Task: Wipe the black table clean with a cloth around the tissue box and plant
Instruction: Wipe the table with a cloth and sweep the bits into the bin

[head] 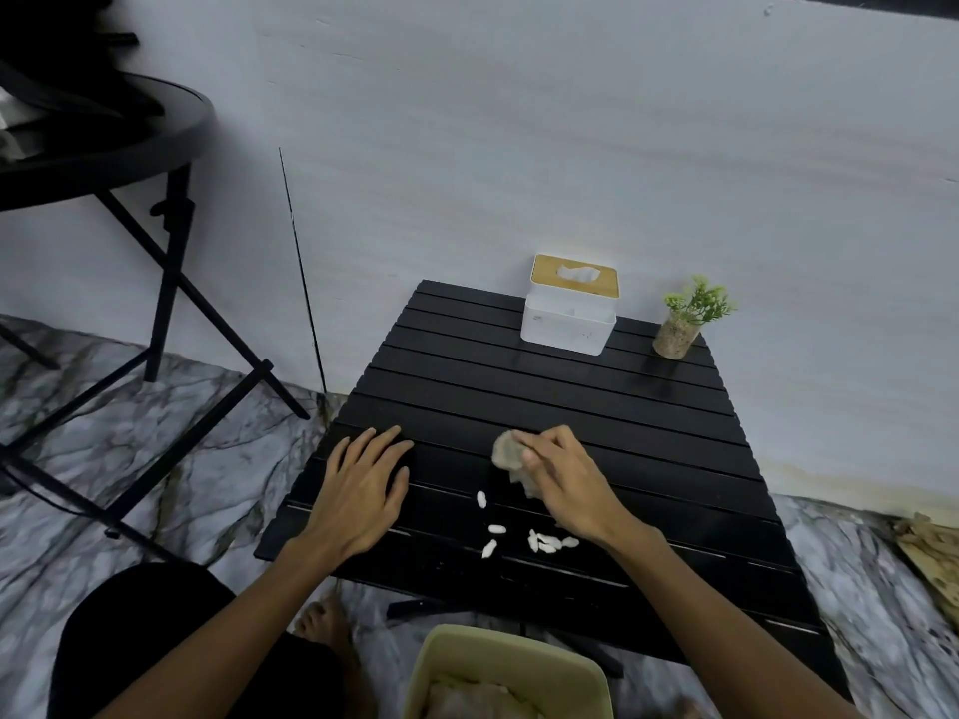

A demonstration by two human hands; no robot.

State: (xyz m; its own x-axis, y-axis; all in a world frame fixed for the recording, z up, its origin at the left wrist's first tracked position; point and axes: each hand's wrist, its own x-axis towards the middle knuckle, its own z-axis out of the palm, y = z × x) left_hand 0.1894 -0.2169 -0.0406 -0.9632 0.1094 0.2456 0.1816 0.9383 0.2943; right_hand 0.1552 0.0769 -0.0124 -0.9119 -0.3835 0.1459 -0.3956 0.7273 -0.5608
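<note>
A low black slatted table (597, 402) stands against the white wall. At its far edge sit a white tissue box (568, 316) with a wooden lid and a small green plant (685, 324) in a speckled pot. My right hand (565, 480) grips a crumpled beige cloth (508, 451) and holds it against the slats in the near middle. My left hand (358, 490) lies flat on the table's near left part, fingers spread. Several small white pieces (539, 542) are scattered on the slats just in front of my right hand.
A pale green bin (467, 651) with something crumpled inside sits on the floor below the table's near edge. A black round folding table (129, 147) stands at the left. Marbled grey floor (155, 433) surrounds everything. Brown cardboard (929, 552) lies at the right edge.
</note>
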